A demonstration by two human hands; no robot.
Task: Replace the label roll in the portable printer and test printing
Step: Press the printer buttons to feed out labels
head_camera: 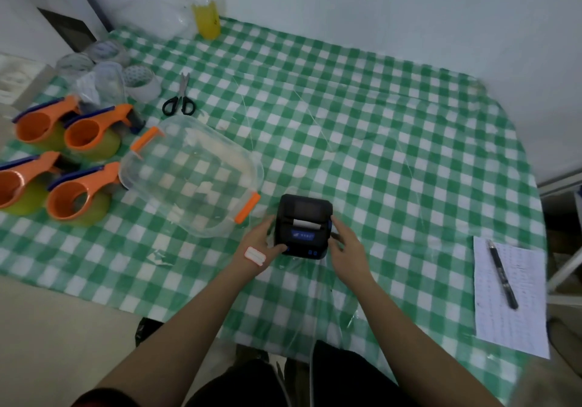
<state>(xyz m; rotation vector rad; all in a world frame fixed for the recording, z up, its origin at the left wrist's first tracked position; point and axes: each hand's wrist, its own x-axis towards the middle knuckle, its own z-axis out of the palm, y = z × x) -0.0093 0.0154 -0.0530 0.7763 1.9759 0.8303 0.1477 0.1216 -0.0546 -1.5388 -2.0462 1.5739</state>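
A black portable printer (303, 224) with blue buttons sits on the green checked tablecloth near the front middle. A strip of white label paper (307, 224) shows in its slot. My left hand (260, 242) grips the printer's left side, thumb on the front panel; a white sticker (255, 256) lies stuck on the back of that hand. My right hand (345, 242) holds the printer's right side, fingers curled against it.
A clear plastic box (192, 175) with orange clips lies left of the printer. Several orange tape dispensers (78, 192) and tape rolls (141, 80) crowd the far left. Scissors (179, 97) lie behind the box. A sheet of paper (510, 299) with a pen (502, 272) lies at right.
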